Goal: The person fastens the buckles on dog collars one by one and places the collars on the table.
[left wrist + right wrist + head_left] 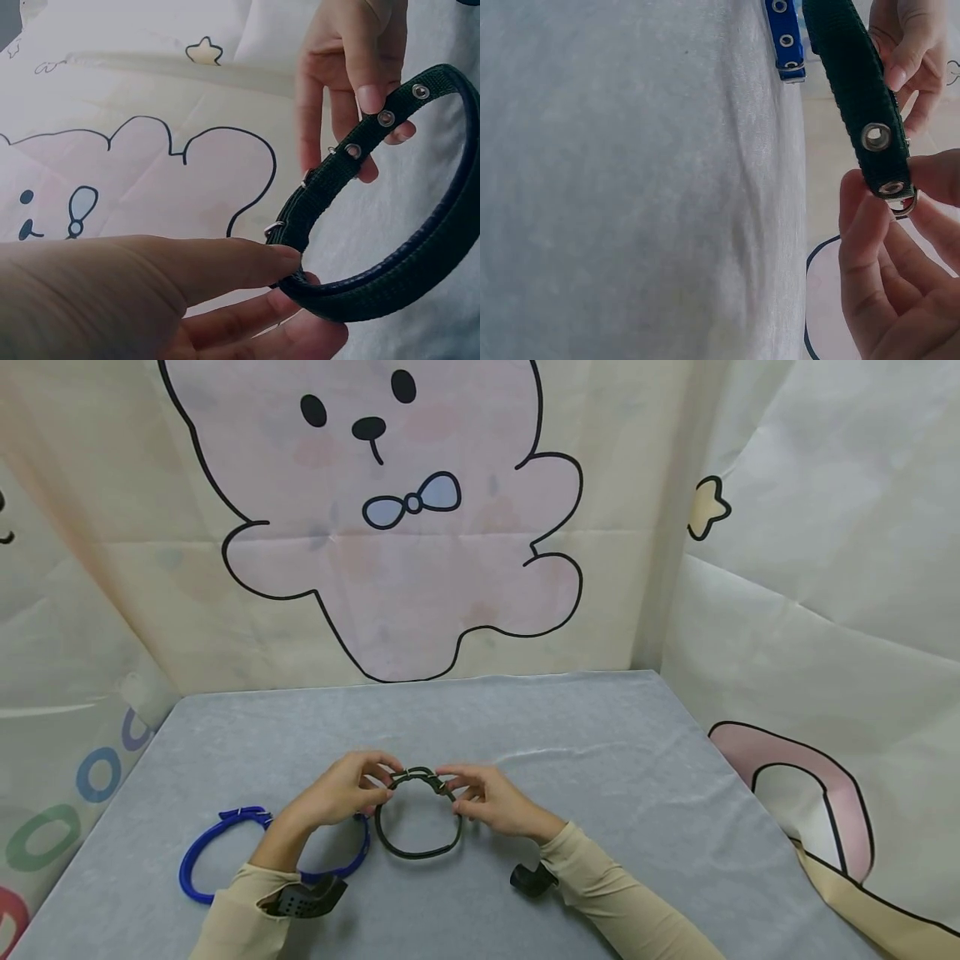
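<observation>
A dark green collar (418, 855) with metal eyelets and a buckle forms a closed loop, held up between both hands. My left hand (347, 789) pinches it at the upper left; in the left wrist view that thumb (247, 262) presses the strap near a metal ring. From the other side my right hand (495, 800) grips the strap by the metal fittings. The right wrist view shows the right fingers (866, 262) around an eyelet and a metal ring at the strap's end. A blue collar (197, 860) lies on the table, partly hidden behind the left forearm.
Pale grey cloth covers the table (600, 735). Printed fabric sheets (480, 577) with cartoon figures hang behind it and at both sides. Black devices (307, 897) are strapped at the wrists.
</observation>
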{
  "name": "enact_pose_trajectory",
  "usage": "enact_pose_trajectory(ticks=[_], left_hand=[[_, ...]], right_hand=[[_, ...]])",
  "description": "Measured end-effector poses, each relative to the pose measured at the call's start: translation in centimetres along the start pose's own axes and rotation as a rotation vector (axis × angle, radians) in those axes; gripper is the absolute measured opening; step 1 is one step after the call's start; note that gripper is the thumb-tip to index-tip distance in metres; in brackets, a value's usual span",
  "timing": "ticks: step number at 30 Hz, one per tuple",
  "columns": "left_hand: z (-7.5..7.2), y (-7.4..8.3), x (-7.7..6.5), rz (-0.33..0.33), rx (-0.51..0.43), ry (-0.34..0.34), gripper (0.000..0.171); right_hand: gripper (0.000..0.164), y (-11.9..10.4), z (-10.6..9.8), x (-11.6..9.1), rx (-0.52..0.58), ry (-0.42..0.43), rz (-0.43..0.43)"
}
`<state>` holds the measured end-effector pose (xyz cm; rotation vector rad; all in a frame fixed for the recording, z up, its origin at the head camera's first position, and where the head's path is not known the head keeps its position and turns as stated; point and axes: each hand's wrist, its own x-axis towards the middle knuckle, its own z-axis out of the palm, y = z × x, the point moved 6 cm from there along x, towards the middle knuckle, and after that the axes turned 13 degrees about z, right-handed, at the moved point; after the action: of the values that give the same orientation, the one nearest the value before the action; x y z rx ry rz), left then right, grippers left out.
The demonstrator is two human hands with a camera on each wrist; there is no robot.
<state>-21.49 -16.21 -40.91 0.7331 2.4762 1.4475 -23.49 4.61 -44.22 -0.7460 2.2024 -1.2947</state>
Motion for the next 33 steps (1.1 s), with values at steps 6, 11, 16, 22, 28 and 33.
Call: enact_pose_trajectory(ticks=[6, 11, 16, 22, 28, 33], left_hand=[[0.2, -0.2, -0.1, -0.01, 0.009, -0.034, 0.032], [0.3, -0.4, -0.1, -0.025, 0.02, -0.043, 0.031], [0.4, -0.8, -0.1, -0.03, 0.04, -0.051, 0.029], [0.5, -1.2, -0.1, -0.018, 0.061, -0.08, 0.027], [0.4, -1.5, -0.1, -0.017, 0.101, -0.094, 0.023], [0.5, -1.9, 0.0, -0.024, 0.115, -0.101, 0.023]], right_hand=[[0.054, 0.2, 0.5, 0.0, -0.016, -0.034, 0.024], [0.056, 0.3, 0.7, 0.0, -0.017, -0.056, 0.044], [0.056, 0.4, 0.9, 0.0, -0.009, -0.075, 0.039], [0.058, 0.5, 1.2, 0.1, -0.024, -0.095, 0.054], [0.058, 0.7, 1.5, 0.2, -0.029, -0.12, 0.068], [0.057, 0.8, 1.6, 0.3, -0.033, -0.125, 0.064]])
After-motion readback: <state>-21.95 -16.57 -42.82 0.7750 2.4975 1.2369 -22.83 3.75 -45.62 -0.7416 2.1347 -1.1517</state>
